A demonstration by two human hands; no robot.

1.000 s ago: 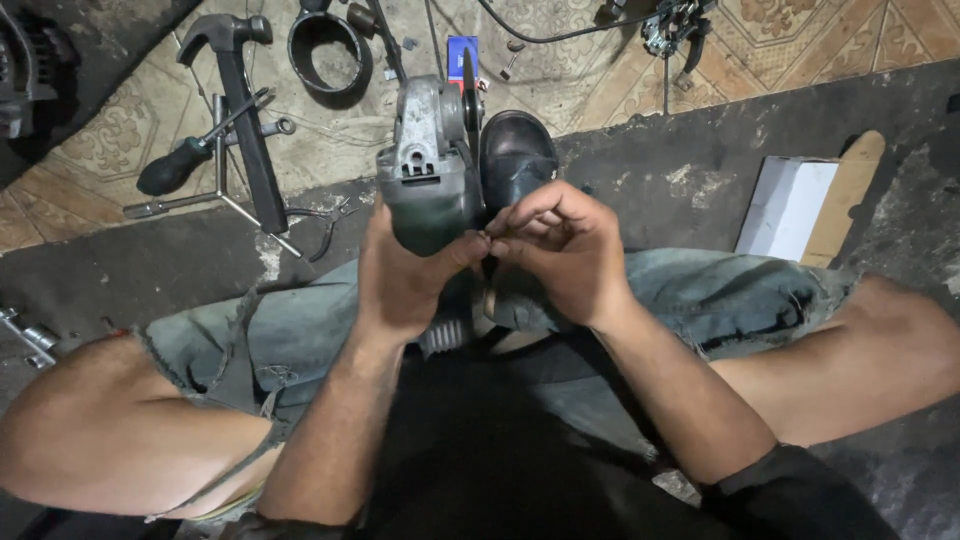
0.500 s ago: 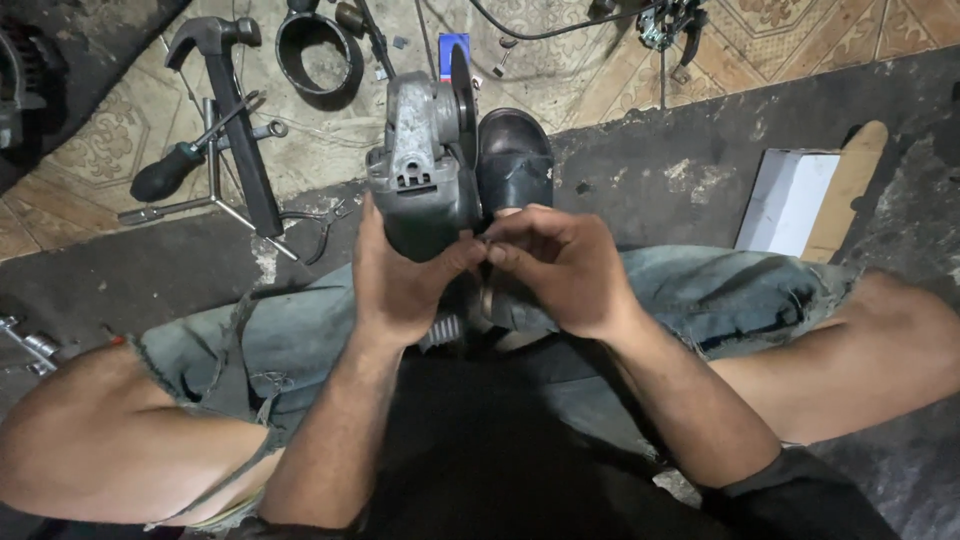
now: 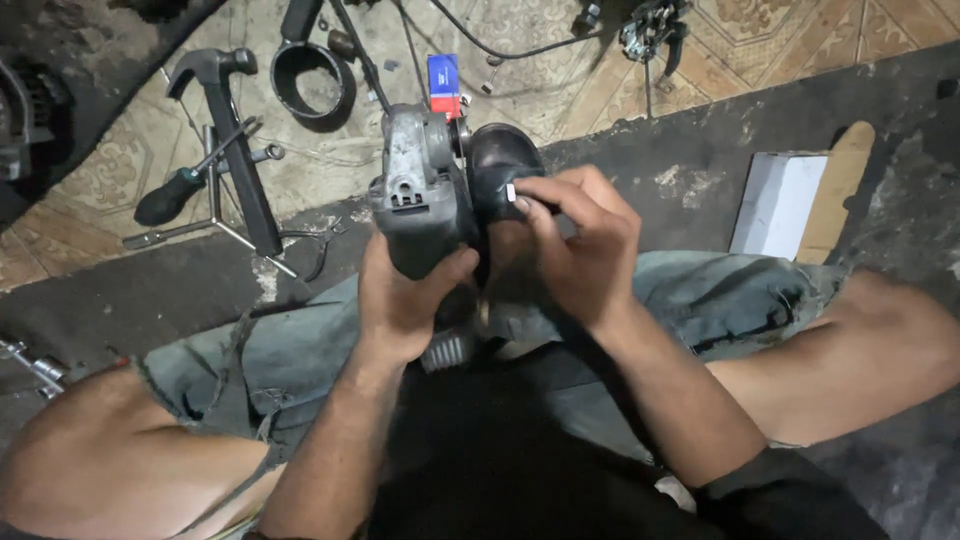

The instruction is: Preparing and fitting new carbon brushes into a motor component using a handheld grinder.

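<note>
Seated on floor, knees spread, denim shorts across lap. Angle grinder [image 3: 418, 190] held upright over lap, between both hands, grey metal gear head pointing away from body, ribbed dark body end showing below palm. Left hand [image 3: 405, 300] wrapped around lower grinder body, fingers closed, thumb pressed across front of housing. Right hand [image 3: 575, 250] against black rounded guard [image 3: 500, 165] on right side of grinder head, fingers curled in, fingertips [image 3: 522, 192] pinching at guard edge; small pale spot visible at fingertip, too small to identify. Cannot tell whether anything sits between right-hand fingers besides guard.

Surroundings: patterned tile floor [image 3: 560, 80] ahead, dark mat [image 3: 680, 170] under legs. Claw hammer [image 3: 230, 140] lying left of grinder, head away from body. Screwdriver [image 3: 185, 180] with dark handle just beside hammer, crossing a cross-shaped metal wrench [image 3: 215, 215]. Black ring [image 3: 313, 88] beyond hammer, near top edge. Small red and blue box [image 3: 444, 84] just past grinder head. Black cable [image 3: 500, 50] running across tiles at top. White cardboard piece [image 3: 775, 205] with brown cardboard strip at its far side, on mat to right, well apart from hands. Small metal part [image 3: 30, 362] at far left edge, partly cut off.
</note>
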